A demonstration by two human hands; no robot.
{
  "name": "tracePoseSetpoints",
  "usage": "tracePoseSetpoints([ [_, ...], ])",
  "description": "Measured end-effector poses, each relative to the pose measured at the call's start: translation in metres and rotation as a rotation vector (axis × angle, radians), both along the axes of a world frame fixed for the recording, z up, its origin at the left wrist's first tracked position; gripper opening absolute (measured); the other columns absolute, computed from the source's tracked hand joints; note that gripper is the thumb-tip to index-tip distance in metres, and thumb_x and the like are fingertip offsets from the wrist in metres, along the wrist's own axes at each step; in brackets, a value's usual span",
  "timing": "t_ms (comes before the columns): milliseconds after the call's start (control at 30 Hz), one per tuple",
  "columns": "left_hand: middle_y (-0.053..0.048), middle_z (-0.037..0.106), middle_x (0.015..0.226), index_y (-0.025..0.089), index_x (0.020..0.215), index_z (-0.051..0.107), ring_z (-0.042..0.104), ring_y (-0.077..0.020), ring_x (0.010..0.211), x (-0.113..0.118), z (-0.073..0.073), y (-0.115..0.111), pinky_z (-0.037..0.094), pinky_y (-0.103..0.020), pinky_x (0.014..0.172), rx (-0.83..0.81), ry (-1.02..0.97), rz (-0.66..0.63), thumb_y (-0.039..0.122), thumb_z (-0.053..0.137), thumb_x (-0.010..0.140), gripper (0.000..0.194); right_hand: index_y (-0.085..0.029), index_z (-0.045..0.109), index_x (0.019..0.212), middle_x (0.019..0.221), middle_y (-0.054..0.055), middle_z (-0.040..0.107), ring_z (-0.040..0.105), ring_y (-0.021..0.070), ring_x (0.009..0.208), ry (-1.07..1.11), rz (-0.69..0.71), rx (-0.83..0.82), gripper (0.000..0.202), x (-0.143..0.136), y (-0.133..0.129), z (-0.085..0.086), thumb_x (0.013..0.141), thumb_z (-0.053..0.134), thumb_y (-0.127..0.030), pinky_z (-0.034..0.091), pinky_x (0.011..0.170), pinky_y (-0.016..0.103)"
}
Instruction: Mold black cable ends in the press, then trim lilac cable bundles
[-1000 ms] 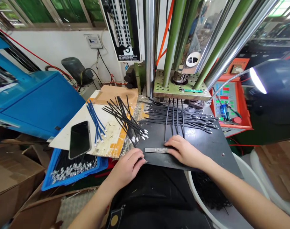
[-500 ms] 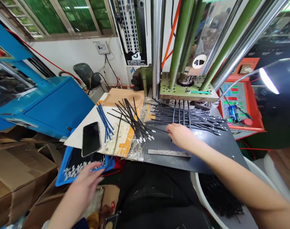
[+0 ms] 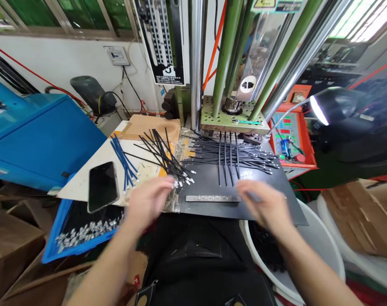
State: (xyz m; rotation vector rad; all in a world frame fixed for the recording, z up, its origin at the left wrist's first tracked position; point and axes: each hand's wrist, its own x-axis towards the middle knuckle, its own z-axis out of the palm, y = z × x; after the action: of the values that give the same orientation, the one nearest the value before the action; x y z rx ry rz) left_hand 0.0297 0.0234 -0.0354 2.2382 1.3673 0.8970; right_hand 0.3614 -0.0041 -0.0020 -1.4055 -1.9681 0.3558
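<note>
My left hand (image 3: 151, 197), blurred, is at the white-tipped ends of a loose pile of black cables (image 3: 161, 153). Its fingers are drawn together, and the fingertips meet the white end of one cable. Blurred by motion, my right hand (image 3: 265, 202) hovers over the dark metal table (image 3: 206, 180) with bent fingers; whether it holds anything is unclear. Just beyond it, several black cables (image 3: 225, 170) lie side by side, running toward me from under the green press plate (image 3: 233, 123). A slotted metal bar (image 3: 212, 198) rests near the front edge, between my hands.
Many black cables (image 3: 199, 153) lie crosswise below the press. Blue cables (image 3: 123, 163) and a phone (image 3: 102, 187) are on the left board. A blue tray (image 3: 49, 250) of white-ended parts sits lower left; a white bin (image 3: 336, 255) stands lower right. A lamp (image 3: 327, 106) hangs at right.
My left hand has moved right and up from the blue tray to the cable pile. My right hand has drawn back from the cables under the press. The view has shifted.
</note>
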Motion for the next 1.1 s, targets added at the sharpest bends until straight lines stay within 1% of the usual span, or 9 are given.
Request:
tracePoseSetpoints([
  [167,0.0,0.073,0.083,0.02,0.084,0.067,0.068,-0.0123,0.076,0.071,-0.009,0.009,0.051,-0.022,0.074,-0.25,-0.174,-0.226,0.023,0.06,0.088,0.008,-0.021,0.065,0.082,0.084,0.004,0.072,0.07,0.0178,0.08,0.239,0.154,-0.19,0.01,-0.049,0.017,-0.046,0.088,0.057,-0.02,0.056,0.074,0.029],
  [267,0.001,0.07,0.075,0.019,0.084,0.064,0.064,-0.0114,0.067,0.083,-0.002,0.011,0.047,-0.02,0.066,-0.342,-0.104,-0.21,0.022,0.061,0.084,0.003,-0.02,0.062,0.081,0.08,0.005,0.069,0.065,0.0159,0.074,0.089,0.21,-0.167,0.015,-0.047,0.014,-0.042,0.091,0.051,-0.018,0.051,0.069,0.025],
  [367,0.001,0.069,0.074,0.021,0.085,0.063,0.063,-0.0145,0.067,0.09,0.016,0.011,0.044,-0.023,0.063,-0.354,0.144,-0.215,0.02,0.057,0.084,0.006,-0.018,0.061,0.076,0.072,0.005,0.063,0.058,0.0158,0.066,-0.208,0.259,-0.082,0.023,-0.05,0.01,-0.034,0.092,0.045,-0.013,0.044,0.062,0.024],
  [467,-0.001,0.069,0.075,0.022,0.088,0.064,0.064,-0.0187,0.069,0.098,0.028,0.007,0.045,-0.026,0.063,-0.354,0.384,-0.18,0.019,0.051,0.087,0.013,-0.016,0.063,0.077,0.072,0.005,0.062,0.057,0.0165,0.067,-0.264,0.295,-0.097,0.025,-0.047,0.014,-0.03,0.089,0.043,-0.007,0.044,0.062,0.025],
  [600,-0.002,0.07,0.088,0.023,0.1,0.066,0.065,-0.0184,0.085,0.084,0.022,0.011,0.049,-0.028,0.077,-0.308,0.328,-0.249,0.016,0.05,0.09,0.021,-0.02,0.069,0.093,0.09,0.002,0.072,0.066,0.0147,0.083,-0.113,0.487,-0.436,0.026,-0.028,0.046,-0.017,0.087,0.048,-0.007,0.049,0.077,0.024],
  [700,-0.004,0.066,0.103,0.022,0.099,0.069,0.06,-0.0191,0.098,0.053,0.014,0.031,0.047,-0.031,0.09,-0.224,0.27,-0.112,0.014,0.055,0.088,0.019,-0.022,0.071,0.096,0.095,0.001,0.073,0.067,0.015,0.086,-0.115,0.415,-0.548,0.023,-0.034,0.078,-0.007,0.089,0.051,-0.014,0.049,0.08,0.025],
  [800,-0.008,0.059,0.102,0.019,0.091,0.072,0.054,-0.0235,0.098,0.028,0.008,0.063,0.046,-0.037,0.089,-0.162,0.425,0.037,0.019,0.06,0.086,0.013,-0.019,0.071,0.096,0.094,0.004,0.072,0.066,0.0182,0.09,-0.194,0.315,-0.513,0.016,-0.074,0.103,-0.009,0.087,0.058,-0.019,0.048,0.083,0.028],
  [967,-0.006,0.055,0.097,0.019,0.088,0.07,0.052,-0.0229,0.095,0.021,0.004,0.096,0.046,-0.033,0.083,-0.236,0.578,-0.164,0.023,0.066,0.081,0.009,-0.015,0.066,0.104,0.109,0.013,0.066,0.065,0.0254,0.097,-0.434,0.264,-0.573,0.024,-0.138,0.124,-0.022,0.083,0.068,-0.028,0.046,0.077,0.031],
  [1100,-0.004,0.059,0.095,0.018,0.088,0.067,0.058,-0.0175,0.087,0.018,0.005,0.094,0.047,-0.027,0.077,-0.236,0.596,-0.271,0.017,0.055,0.087,0.011,-0.017,0.066,0.089,0.094,0.007,0.07,0.066,0.0215,0.089,-0.446,0.298,-0.607,0.008,-0.133,0.119,-0.01,0.082,0.067,-0.02,0.044,0.073,0.027],
])
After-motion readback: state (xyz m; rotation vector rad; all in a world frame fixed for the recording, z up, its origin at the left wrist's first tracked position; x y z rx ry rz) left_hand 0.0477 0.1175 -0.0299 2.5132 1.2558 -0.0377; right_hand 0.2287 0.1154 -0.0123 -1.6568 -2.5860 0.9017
